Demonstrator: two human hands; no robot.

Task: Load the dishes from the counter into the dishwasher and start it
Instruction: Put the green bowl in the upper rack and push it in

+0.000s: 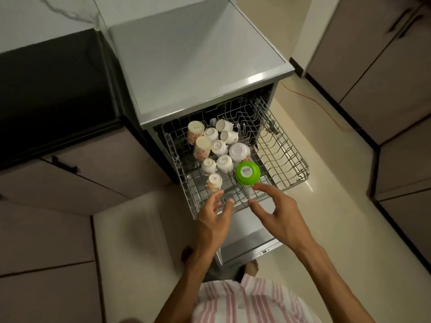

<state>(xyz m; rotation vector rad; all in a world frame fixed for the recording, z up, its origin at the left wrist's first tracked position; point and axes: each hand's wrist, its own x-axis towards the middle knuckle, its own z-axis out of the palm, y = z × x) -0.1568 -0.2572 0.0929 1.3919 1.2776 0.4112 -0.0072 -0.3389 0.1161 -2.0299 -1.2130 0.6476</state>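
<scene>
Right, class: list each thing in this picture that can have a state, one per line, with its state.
Dishwasher door: open, folded down.
Rack: pulled out, right part bare.
Green bowl: upside down in the rack, not held.
White bowl: upside down.
Cups: upside down or tilted, at the rack's left.
Left hand: open, holding nothing.
Right hand: open, near the green bowl.

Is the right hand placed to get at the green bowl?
Probably yes: the right hand hovers open just in front of the green bowl, upside down in the rack, with nothing between them.
</scene>
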